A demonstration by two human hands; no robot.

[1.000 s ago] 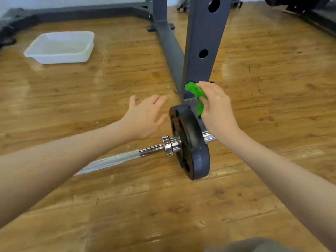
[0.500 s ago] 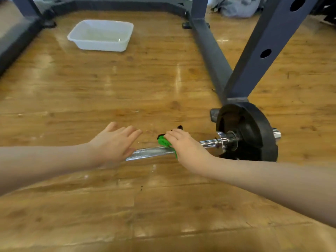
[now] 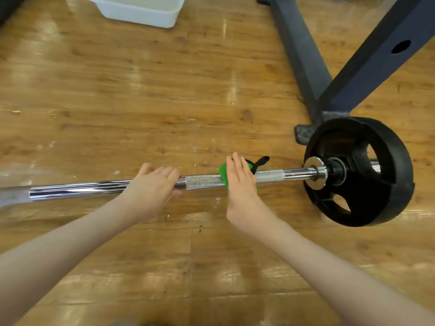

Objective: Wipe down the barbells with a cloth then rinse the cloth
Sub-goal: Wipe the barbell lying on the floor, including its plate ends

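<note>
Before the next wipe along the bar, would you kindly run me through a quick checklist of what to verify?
1. Cloth on the bar: ok, the green cloth sits over the knurled section.
2. Right hand on the cloth: ok, it presses the cloth onto the bar.
3. Left hand steadying the bar: ok, it rests on the bar just beside the knurling.
4. Path to the left: not ok, the left hand sits in the way.
5. Plate stable: ok, it stands on the floor against the rack foot.
6. Tub for rinsing: cannot tell, only its near wall shows.
</note>
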